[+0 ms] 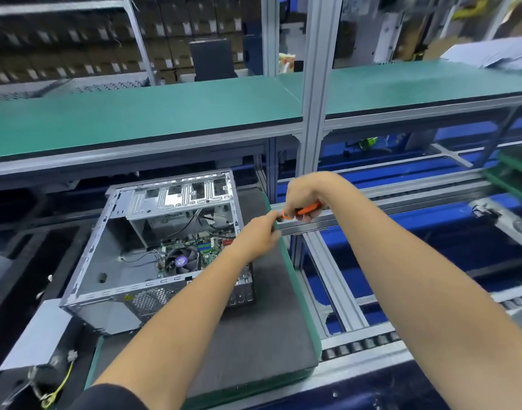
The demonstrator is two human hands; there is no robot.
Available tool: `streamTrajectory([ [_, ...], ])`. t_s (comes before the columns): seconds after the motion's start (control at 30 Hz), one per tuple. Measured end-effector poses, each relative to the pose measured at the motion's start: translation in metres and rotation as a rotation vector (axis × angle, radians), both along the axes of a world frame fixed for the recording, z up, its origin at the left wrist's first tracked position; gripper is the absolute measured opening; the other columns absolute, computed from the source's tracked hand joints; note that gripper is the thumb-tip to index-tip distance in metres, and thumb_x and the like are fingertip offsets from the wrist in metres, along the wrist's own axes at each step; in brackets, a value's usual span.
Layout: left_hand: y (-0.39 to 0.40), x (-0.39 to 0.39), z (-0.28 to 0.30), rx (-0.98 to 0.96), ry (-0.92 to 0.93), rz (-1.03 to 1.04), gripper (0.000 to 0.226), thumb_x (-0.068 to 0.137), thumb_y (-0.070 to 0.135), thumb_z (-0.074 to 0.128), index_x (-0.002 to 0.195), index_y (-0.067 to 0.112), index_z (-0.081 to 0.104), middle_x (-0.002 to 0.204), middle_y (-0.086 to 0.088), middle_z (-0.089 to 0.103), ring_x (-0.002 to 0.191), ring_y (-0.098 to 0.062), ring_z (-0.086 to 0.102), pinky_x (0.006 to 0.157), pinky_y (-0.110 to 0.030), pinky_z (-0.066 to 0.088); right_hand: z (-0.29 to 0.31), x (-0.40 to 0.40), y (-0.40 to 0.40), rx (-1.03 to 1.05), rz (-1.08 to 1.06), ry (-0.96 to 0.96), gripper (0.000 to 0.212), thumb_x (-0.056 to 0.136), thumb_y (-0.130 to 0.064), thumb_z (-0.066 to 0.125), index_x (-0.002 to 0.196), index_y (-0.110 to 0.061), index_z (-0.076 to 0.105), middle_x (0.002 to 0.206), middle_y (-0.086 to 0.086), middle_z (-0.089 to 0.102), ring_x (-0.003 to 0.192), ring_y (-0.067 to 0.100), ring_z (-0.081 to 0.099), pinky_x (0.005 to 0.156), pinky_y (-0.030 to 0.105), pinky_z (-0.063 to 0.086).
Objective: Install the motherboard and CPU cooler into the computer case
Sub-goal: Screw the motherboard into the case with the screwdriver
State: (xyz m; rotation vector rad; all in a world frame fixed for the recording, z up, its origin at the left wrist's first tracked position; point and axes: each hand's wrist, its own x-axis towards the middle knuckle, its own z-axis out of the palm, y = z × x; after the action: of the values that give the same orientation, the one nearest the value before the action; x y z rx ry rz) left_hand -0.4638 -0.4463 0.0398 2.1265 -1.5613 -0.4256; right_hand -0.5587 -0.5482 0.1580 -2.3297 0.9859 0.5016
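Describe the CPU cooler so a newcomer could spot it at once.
Find the open computer case on the dark pad. On its floor lies the green motherboard. The CPU cooler sits on it: the only round black fan, with a purple centre sticker.

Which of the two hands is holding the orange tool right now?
The right hand, the one farther from the computer case, grips the orange tool. The left hand only meets its tip, fingers curled; what they pinch is hidden.

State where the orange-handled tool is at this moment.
In the head view, the orange-handled tool is right of centre, gripped in the right hand, with the left hand at its tip, just right of the open computer case.
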Motion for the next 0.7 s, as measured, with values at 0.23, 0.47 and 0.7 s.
streamTrajectory([
  [0.23,-0.005,0.020,0.053,-0.553,0.047,0.132,0.026,0.098,0.013,0.045,0.074,0.015,0.054,0.074,0.002,0.054,0.068,-0.014,0.048,0.060,-0.026,0.032,0.090,0.031,0.018,-0.283,-0.118,-0.642,0.023,0.073,-0.014,0.078,0.087,-0.004,0.063,0.073,0.006,0.072,0.062,0.017,0.071,0.065,0.031,0.061],
  [0.47,0.012,0.071,0.107,-0.768,0.219,0.174,0.028,0.098,0.013,0.045,0.073,0.007,0.058,0.061,0.006,0.052,0.051,-0.001,0.043,0.050,-0.014,0.032,0.106,0.094,0.050,-0.256,-0.049,-1.094,0.029,0.095,-0.032,0.057,0.074,-0.018,0.041,0.072,0.001,0.048,0.075,0.028,0.068,0.074,0.040,0.056],
  [0.7,0.064,0.149,0.092,-0.644,0.180,0.188,0.023,0.099,0.023,0.044,0.083,0.010,0.055,0.064,0.007,0.053,0.055,-0.005,0.043,0.053,-0.022,0.036,0.088,0.175,0.088,-0.250,0.068,-1.266,0.024,0.097,-0.029,0.052,0.090,-0.009,0.042,0.072,0.001,0.047,0.071,0.034,0.063,0.067,0.048,0.053],
])
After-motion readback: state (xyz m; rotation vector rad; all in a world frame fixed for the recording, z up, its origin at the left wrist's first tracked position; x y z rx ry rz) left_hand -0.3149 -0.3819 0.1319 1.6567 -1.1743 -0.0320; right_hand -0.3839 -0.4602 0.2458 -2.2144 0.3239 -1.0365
